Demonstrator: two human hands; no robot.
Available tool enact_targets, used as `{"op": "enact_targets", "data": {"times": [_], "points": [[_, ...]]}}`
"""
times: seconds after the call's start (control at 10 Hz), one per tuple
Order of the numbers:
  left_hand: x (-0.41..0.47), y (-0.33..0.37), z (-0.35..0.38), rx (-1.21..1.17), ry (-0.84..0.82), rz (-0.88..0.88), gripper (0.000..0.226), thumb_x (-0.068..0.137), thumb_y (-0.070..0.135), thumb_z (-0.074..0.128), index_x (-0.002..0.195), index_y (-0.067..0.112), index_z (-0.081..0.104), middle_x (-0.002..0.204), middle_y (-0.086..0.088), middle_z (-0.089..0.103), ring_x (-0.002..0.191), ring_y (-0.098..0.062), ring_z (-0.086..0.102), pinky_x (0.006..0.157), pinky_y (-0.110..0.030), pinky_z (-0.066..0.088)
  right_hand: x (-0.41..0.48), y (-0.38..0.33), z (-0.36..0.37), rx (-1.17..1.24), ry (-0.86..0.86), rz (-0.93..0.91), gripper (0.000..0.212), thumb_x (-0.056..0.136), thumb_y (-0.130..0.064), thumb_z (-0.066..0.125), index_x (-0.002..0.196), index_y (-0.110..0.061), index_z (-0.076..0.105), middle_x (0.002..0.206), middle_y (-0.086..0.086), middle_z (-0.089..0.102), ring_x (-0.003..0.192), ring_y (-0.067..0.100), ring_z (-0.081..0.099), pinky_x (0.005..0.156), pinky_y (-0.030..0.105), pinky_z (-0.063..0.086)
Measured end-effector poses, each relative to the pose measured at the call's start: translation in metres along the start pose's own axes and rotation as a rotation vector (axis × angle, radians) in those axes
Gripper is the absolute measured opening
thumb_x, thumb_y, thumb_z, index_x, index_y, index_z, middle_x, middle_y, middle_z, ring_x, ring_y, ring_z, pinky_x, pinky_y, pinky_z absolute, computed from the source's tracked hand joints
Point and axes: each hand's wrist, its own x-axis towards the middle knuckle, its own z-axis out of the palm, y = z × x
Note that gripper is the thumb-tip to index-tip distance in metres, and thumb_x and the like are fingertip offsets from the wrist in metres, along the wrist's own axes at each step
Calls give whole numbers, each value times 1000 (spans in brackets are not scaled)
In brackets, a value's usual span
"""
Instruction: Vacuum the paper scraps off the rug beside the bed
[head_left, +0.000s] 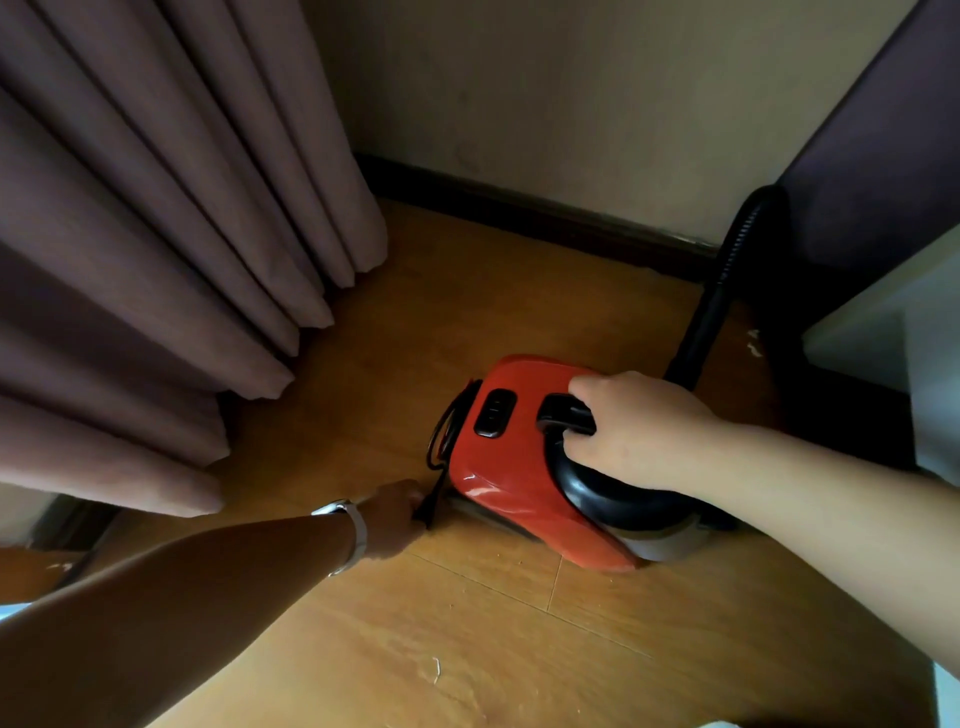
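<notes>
On the floor (467, 649) by the curtain (156, 260): readying the vacuum (511, 467).
The right hand (639, 431) wraps the black handle (566, 413) on the red body. The left hand (395, 514), apart from it, pinches the cord (441, 447) at the vacuum's near corner. The hose (711, 312) trails toward the wall. No rug shows; a few white scraps (754, 345) lie on bare boards beside the hose. This looks like set-up, not cleaning: next the cord likely needs drawing out and plugging in, then the vacuum carrying to the rug.
</notes>
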Motion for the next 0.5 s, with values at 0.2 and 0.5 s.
{"op": "enact_targets", "data": {"times": [0.2, 0.5], "points": [[8, -8, -21, -51, 104, -27, 38, 83, 23, 75, 118, 18, 62, 108, -2, 65, 101, -19, 63, 87, -32, 52, -1, 1, -2, -13, 1, -35, 28, 90, -45, 56, 78, -22, 43, 65, -3, 51, 55, 17, 50, 49, 33, 35], [-36, 16, -80, 57, 414, 227, 54, 85, 36, 72, 134, 21, 54, 119, 8, 52, 109, -11, 54, 84, -28, 48, -4, -2, -10, 17, 122, -127, 41, 90, -57, 53, 122, -33, 47, 116, -19, 48, 98, 11, 54, 74, 31, 49]]}}
